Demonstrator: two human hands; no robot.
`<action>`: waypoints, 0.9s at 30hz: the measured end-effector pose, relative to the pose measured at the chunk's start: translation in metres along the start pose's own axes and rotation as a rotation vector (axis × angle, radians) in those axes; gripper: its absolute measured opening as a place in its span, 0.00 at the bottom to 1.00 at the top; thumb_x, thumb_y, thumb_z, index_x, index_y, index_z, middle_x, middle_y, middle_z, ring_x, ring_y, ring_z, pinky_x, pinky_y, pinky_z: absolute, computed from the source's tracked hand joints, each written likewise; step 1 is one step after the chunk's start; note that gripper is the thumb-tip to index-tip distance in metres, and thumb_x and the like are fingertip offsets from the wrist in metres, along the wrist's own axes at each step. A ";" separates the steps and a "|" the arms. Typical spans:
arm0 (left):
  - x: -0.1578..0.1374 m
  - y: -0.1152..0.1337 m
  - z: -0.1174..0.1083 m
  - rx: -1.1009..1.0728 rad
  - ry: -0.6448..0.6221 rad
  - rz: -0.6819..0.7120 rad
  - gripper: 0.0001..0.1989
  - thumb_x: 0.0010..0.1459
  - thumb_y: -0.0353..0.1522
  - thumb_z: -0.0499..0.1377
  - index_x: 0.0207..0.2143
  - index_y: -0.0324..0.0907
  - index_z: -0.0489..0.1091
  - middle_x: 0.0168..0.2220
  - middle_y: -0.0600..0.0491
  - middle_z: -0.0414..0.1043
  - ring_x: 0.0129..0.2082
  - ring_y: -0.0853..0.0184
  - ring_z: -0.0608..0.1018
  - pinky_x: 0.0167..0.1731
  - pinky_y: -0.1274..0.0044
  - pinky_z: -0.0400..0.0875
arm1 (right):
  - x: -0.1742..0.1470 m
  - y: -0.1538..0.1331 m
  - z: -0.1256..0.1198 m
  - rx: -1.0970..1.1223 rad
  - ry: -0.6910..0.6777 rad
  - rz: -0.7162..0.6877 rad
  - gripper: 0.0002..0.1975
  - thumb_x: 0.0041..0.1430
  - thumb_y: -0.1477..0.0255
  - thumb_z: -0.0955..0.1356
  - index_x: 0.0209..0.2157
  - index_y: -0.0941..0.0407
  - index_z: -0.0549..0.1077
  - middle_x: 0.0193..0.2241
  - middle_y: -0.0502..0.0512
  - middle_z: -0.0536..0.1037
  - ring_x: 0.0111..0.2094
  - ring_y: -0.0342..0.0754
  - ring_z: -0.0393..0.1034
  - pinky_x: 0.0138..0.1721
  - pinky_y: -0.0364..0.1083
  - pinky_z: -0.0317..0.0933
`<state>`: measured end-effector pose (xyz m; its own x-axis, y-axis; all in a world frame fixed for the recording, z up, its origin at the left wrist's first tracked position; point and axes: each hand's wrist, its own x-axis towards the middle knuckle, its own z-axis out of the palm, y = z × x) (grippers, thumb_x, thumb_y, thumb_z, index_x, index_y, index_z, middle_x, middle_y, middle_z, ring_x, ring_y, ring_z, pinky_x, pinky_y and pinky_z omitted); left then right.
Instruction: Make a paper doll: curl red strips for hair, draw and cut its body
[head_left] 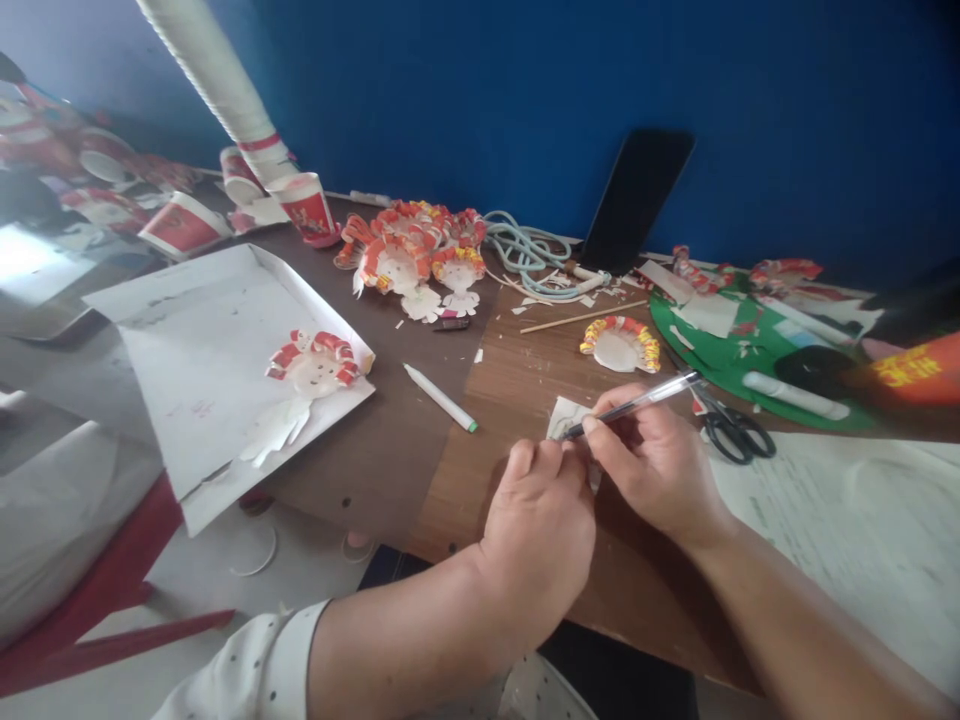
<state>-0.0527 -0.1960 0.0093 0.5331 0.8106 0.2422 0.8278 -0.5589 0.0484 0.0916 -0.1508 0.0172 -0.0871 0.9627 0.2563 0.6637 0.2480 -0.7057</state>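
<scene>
In my right hand is a pen with a clear barrel, its tip down at a small piece of white paper near the table's front edge. My left hand rests curled over that same paper, fingers bent down on it; most of the paper is hidden beneath. A faint line shows on the paper's visible part. Just beyond my hands lies a paper-cup craft ring with a red and yellow rim. To the left is a white marker with a green end.
Black-handled scissors and a green disc with scraps lie right. A phone leans on the blue wall beside a coiled cable. Behind are piled cup crafts and a red cup; left, a white box lid holds one craft.
</scene>
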 end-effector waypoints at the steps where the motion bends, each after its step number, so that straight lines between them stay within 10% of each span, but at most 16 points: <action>1: 0.000 0.000 0.000 -0.009 0.002 0.001 0.12 0.57 0.26 0.52 0.39 0.38 0.74 0.38 0.49 0.72 0.40 0.62 0.69 0.45 0.69 0.62 | 0.000 0.000 0.000 0.003 0.001 -0.001 0.06 0.58 0.66 0.67 0.34 0.54 0.69 0.25 0.47 0.74 0.25 0.43 0.69 0.32 0.43 0.64; 27: -0.001 -0.001 -0.004 0.078 -0.028 0.013 0.21 0.59 0.30 0.53 0.55 0.37 0.69 0.53 0.48 0.70 0.41 0.62 0.68 0.45 0.69 0.60 | 0.003 0.006 -0.003 0.357 0.079 0.148 0.07 0.60 0.66 0.68 0.33 0.53 0.66 0.17 0.44 0.68 0.18 0.42 0.65 0.21 0.42 0.62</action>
<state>-0.0551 -0.1966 0.0126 0.5479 0.8085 0.2147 0.8311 -0.5553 -0.0301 0.0976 -0.1469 0.0163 0.0568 0.9830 0.1746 0.3639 0.1424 -0.9205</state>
